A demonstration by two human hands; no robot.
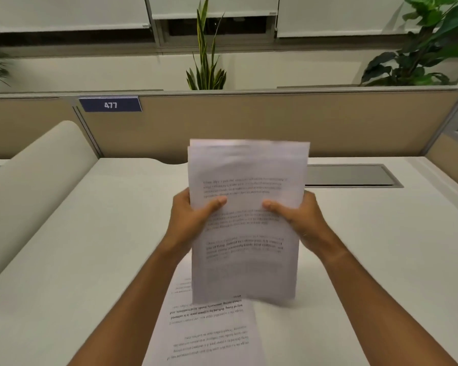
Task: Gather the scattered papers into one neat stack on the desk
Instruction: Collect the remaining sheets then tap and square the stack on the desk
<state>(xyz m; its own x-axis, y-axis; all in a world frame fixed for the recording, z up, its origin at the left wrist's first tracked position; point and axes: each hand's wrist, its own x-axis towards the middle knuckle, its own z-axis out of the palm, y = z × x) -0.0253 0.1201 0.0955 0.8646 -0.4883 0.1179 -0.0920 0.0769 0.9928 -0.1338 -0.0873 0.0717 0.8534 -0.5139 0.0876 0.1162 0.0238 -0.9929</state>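
Papers, loose printed sheet (209, 331): lies flat on the white worktop (77, 260) nearest the viewer, between the forearms, not yet gathered. Papers, sheaf (246, 220): held upright just beyond it, left hand (189, 223) and right hand (300, 220) each clamped on a side edge, thumbs across the printed face, top edges slightly uneven. Step judged as squaring: loosen both grips a little, tap the lower edge on the worktop until the sheets align, then add the loose sheet.
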